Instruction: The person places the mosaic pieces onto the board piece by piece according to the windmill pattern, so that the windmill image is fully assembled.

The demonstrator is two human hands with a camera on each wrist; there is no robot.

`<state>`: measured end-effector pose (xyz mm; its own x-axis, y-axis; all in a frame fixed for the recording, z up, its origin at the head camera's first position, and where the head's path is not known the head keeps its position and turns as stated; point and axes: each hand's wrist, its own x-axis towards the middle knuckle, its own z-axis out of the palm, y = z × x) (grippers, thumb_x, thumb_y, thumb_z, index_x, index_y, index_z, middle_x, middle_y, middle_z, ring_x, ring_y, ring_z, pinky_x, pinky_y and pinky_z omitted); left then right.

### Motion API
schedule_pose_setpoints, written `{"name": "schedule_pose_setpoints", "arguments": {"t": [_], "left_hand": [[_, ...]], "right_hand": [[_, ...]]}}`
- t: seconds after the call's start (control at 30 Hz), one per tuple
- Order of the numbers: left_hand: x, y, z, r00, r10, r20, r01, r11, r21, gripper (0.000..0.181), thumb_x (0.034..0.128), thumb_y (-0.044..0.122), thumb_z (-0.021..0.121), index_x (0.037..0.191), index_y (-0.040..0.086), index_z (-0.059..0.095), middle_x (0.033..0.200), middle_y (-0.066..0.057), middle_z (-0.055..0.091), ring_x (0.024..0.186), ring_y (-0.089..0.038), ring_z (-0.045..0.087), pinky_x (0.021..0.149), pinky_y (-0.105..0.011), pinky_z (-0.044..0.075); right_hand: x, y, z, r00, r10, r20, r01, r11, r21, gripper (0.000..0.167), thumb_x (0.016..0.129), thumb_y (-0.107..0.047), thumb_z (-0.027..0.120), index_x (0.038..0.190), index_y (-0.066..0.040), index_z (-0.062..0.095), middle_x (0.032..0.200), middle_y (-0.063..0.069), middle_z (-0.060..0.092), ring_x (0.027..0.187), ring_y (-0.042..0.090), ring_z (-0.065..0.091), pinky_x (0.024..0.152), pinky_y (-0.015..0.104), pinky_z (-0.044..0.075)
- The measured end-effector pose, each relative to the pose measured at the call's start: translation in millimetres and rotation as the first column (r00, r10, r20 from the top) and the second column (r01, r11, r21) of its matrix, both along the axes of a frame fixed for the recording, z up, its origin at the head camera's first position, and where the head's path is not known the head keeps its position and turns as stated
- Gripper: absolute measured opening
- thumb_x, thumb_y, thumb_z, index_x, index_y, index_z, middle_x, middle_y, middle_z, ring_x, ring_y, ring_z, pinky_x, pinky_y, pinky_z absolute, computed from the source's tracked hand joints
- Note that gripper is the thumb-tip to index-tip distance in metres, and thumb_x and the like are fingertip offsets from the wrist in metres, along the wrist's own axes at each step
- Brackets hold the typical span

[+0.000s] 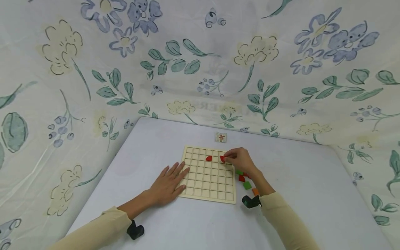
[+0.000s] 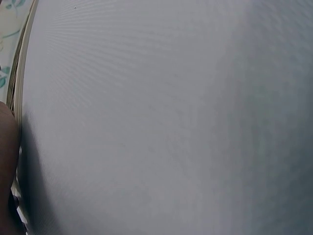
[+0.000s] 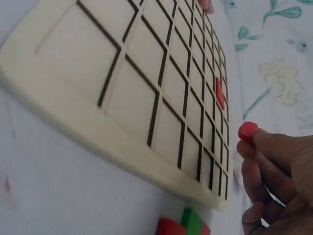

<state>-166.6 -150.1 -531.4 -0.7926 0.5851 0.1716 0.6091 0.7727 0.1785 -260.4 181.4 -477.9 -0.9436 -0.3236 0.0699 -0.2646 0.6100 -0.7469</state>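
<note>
A pale wooden grid board point(image 1: 206, 180) lies on the white table. One red quarter-circle tile point(image 1: 209, 158) sits in a cell near its far side. My right hand point(image 1: 242, 160) pinches another red tile point(image 1: 222, 158) between thumb and fingers, above the board's far right part. In the right wrist view that held red tile point(image 3: 248, 131) shows at the fingertips, apart from the board. My left hand point(image 1: 167, 185) lies flat with fingers spread, its fingertips on the board's left edge. The left wrist view shows mostly table, with a bit of the hand point(image 2: 7, 147) at its left edge.
Beside the board's right edge lie loose tiles, among them a green tile point(image 1: 247, 185), a red tile point(image 1: 242, 178) and an orange tile point(image 1: 255, 191). A small pattern card point(image 1: 221, 137) lies beyond the board. Flowered cloth point(image 1: 200, 69) stands behind the table.
</note>
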Motion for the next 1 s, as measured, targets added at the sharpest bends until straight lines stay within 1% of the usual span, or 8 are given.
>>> {"name": "schedule_pose_setpoints", "arguments": {"t": [0.1, 0.23, 0.33, 0.5, 0.63, 0.8, 1.0], "left_hand": [[0.5, -0.8, -0.5, 1.0, -0.006, -0.012, 0.006, 1.0, 0.01, 0.063, 0.1034, 0.041, 0.044, 0.156, 0.01, 0.029, 0.161, -0.015, 0.019, 0.146, -0.036, 0.018, 0.111, -0.059, 0.019], [1.8, -1.1, 0.4, 1.0, -0.014, -0.012, 0.014, 1.0, 0.019, 0.062, 0.1035, 0.04, 0.044, 0.155, 0.01, 0.029, 0.161, -0.015, 0.02, 0.146, -0.037, 0.019, 0.111, -0.059, 0.019], [2.5, -1.0, 1.5, 1.0, -0.016, -0.013, 0.016, 1.0, 0.019, 0.062, 0.1032, 0.04, 0.045, 0.155, 0.01, 0.03, 0.161, -0.015, 0.021, 0.146, -0.037, 0.019, 0.111, -0.06, 0.02], [2.4, -0.2, 3.7, 1.0, -0.013, -0.011, 0.013, 1.0, 0.009, 0.062, 0.1033, 0.041, 0.045, 0.156, 0.01, 0.03, 0.161, -0.015, 0.021, 0.146, -0.037, 0.018, 0.111, -0.06, 0.02], [2.2, 0.6, 5.4, 1.0, -0.016, -0.007, 0.016, 1.0, 0.0, 0.062, 0.1036, 0.041, 0.044, 0.156, 0.011, 0.029, 0.161, -0.015, 0.02, 0.146, -0.037, 0.018, 0.111, -0.059, 0.02], [3.0, 1.0, 6.5, 1.0, -0.015, -0.021, 0.015, 1.0, -0.01, 0.062, 0.1032, 0.04, 0.045, 0.155, 0.01, 0.03, 0.16, -0.016, 0.021, 0.145, -0.038, 0.019, 0.111, -0.06, 0.021], [3.5, 0.4, 7.6, 1.0, -0.01, -0.013, 0.009, 1.0, -0.015, 0.062, 0.1032, 0.041, 0.045, 0.155, 0.01, 0.031, 0.16, -0.016, 0.021, 0.145, -0.037, 0.019, 0.111, -0.059, 0.021]], "right_hand": [[1.7, -10, -4.2, 1.0, 0.0, 0.019, 0.001, 1.0, -0.016, 0.01, 0.088, -0.011, 0.075, 0.096, -0.005, 0.077, 0.085, 0.002, 0.072, 0.076, 0.015, 0.068, 0.068, 0.033, 0.055], [2.8, -21, -10.4, 1.0, 0.016, 0.025, -0.016, 0.999, -0.028, 0.008, 0.088, -0.011, 0.075, 0.094, -0.006, 0.077, 0.083, 0.0, 0.072, 0.074, 0.013, 0.068, 0.066, 0.032, 0.054], [4.1, -29, -12.1, 0.999, 0.03, 0.027, -0.029, 0.999, -0.038, 0.007, 0.087, -0.009, 0.075, 0.093, -0.006, 0.077, 0.083, 0.0, 0.072, 0.074, 0.013, 0.068, 0.067, 0.032, 0.054], [6.3, -44, -12.7, 1.0, 0.019, 0.023, -0.019, 0.999, -0.026, 0.004, 0.086, -0.009, 0.077, 0.089, -0.007, 0.077, 0.081, -0.001, 0.071, 0.074, 0.013, 0.066, 0.069, 0.033, 0.053], [8.2, -51, -14.7, 1.0, 0.003, -0.019, -0.003, 1.0, 0.011, 0.004, 0.086, -0.011, 0.078, 0.087, -0.007, 0.077, 0.08, -0.002, 0.07, 0.073, 0.011, 0.065, 0.068, 0.031, 0.053], [11.3, -55, -16.6, 0.997, -0.005, -0.072, 0.007, 1.0, 0.027, 0.004, 0.086, -0.01, 0.077, 0.086, -0.006, 0.076, 0.08, 0.0, 0.07, 0.072, 0.012, 0.065, 0.066, 0.032, 0.053], [13.5, -59, -17.0, 0.996, -0.025, -0.089, 0.033, 0.995, 0.09, 0.005, 0.087, -0.012, 0.076, 0.083, -0.009, 0.075, 0.077, -0.003, 0.068, 0.072, 0.012, 0.063, 0.064, 0.032, 0.052]]}}
